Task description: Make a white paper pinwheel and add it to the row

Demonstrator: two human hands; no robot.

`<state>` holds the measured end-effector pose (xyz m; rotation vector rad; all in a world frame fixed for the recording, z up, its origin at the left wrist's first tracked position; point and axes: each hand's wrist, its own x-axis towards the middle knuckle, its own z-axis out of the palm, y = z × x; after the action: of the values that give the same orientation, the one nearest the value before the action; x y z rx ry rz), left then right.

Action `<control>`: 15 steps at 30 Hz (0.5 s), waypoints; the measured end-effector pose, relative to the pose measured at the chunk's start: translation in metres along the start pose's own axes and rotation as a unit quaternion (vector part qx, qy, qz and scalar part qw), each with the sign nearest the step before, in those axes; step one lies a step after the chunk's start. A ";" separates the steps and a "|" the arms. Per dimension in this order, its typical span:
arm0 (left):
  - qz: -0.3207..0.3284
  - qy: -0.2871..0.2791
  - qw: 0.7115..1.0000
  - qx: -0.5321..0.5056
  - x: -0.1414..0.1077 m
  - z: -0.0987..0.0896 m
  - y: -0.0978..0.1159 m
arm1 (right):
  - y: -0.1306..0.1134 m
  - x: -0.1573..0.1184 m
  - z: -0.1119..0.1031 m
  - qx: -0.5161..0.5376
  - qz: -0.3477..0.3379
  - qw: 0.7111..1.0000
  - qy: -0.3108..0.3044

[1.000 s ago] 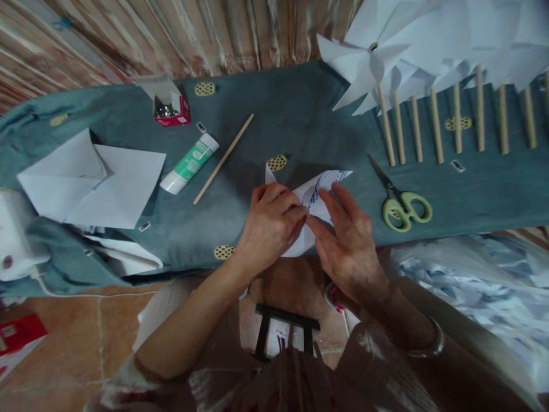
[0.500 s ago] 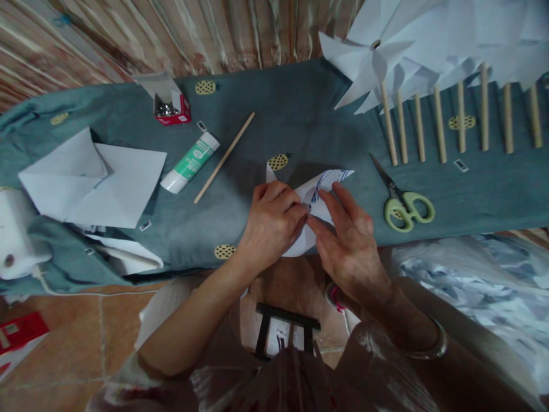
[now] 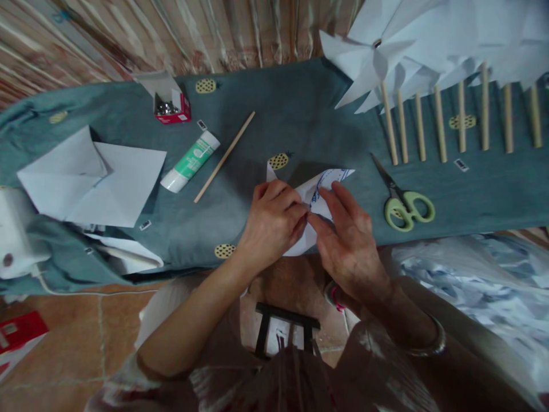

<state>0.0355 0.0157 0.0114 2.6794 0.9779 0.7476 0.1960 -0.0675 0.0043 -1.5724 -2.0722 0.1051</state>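
A white paper pinwheel (image 3: pixel 303 242) with blue markings on one blade lies at the near edge of the cloth-covered table. My left hand (image 3: pixel 274 220) has its fingers closed on the paper near the middle. From the other side my right hand (image 3: pixel 345 234) rests on the marked blade, thumb and fingertips pressing the paper beside the left fingertips. The paper's centre is hidden under my fingers. To the right lie green-handled scissors (image 3: pixel 404 210), and left of my hands are a thin wooden stick (image 3: pixel 225 157) and a green and white glue stick (image 3: pixel 191 161).
Several white pinwheels (image 3: pixel 364 57) with wooden sticks lie at the back right. A red box (image 3: pixel 172 117) of metal pieces stands back left, near folded white paper (image 3: pixel 128 186). A white device (image 3: pixel 17 234) with a cord sits far left. A plastic bag (image 3: pixel 472 286) is at lower right.
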 end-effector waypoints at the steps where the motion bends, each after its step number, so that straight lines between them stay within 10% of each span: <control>1: -0.004 -0.008 1.000 -0.001 0.000 0.000 0.000 | 0.000 0.000 0.000 -0.004 -0.002 1.000 -0.006; 15: -0.117 0.060 0.985 -0.111 -0.010 -0.018 -0.017 | 0.002 0.006 -0.014 0.017 -0.018 0.997 -0.079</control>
<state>0.0107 0.0227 0.0167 2.3042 1.1401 0.9137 0.2030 -0.0649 0.0177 -1.5506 -2.2065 0.2586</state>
